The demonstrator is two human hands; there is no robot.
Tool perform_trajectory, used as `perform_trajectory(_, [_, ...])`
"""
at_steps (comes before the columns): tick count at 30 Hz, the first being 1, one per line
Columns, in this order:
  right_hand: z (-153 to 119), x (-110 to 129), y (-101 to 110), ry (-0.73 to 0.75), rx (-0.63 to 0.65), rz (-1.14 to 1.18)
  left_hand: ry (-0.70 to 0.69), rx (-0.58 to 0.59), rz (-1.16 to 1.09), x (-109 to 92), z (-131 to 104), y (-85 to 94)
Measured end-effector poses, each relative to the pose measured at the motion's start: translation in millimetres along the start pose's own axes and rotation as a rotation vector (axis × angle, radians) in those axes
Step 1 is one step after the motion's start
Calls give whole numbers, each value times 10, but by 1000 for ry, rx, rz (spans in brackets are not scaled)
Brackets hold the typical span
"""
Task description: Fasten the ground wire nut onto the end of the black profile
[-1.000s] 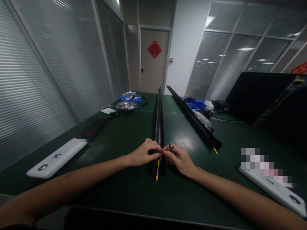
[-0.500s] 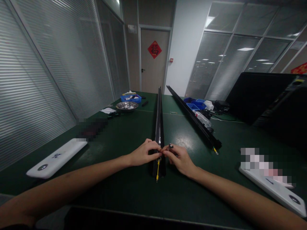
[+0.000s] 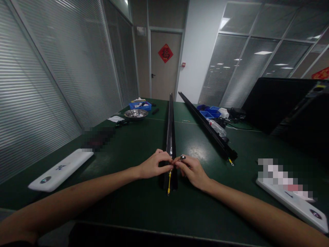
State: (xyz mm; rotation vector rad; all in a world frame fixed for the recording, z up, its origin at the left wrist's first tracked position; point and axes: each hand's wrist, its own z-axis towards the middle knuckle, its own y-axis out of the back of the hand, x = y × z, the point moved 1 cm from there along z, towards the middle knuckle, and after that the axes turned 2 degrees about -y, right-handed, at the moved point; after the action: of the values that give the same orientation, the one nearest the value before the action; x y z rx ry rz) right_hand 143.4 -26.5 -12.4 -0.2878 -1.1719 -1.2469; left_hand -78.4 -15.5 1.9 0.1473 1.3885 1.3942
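A long black channel-shaped rail (image 3: 170, 132) lies lengthwise on the green table, pointing away from me. Over its near end, my left hand (image 3: 157, 164) and my right hand (image 3: 191, 168) meet with thumbs and fingers pinched together. Whatever sits between the fingertips is too small and covered to make out. Just below them a short yellow wire (image 3: 169, 183) with a metal ring terminal hangs out along the rail's near end. A ring shows on a finger of my right hand.
A second black rail (image 3: 205, 123) slants across the right, with its own yellow wire (image 3: 230, 161). Farther back are a metal bowl (image 3: 136, 114), a blue basket (image 3: 140, 105), blue bins (image 3: 205, 115) and a clear plastic bottle (image 3: 217, 128). White devices lie left (image 3: 61, 170) and right (image 3: 293, 202).
Almost nothing differs. Both hands keep their pinch at the same spot on the rail, with only a very slight shift of the fingers.
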Motion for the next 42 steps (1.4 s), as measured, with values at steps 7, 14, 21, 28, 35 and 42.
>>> perform_trajectory(7, [-6, 10, 5, -14, -8, 19, -12, -9, -9, 23, -9, -3])
perform_trajectory(14, [-13, -35, -2, -43, -5, 27, -4, -11, -5, 39, -3, -16])
perform_trajectory(21, [-4, -15, 1, -42, 1, -2, -2, 11, -8, 12, 6, 5])
perform_trajectory(28, [10, 16, 0, -36, -4, 22, -14, 5, -12, 10, -1, 3])
perform_trajectory(35, [-2, 12, 1, -31, -2, -1, -7, 20, -9, 0, -2, 9])
perform_trajectory(42, [6, 28, 6, -16, -5, -8, -19, 14, -18, 8, -6, 9])
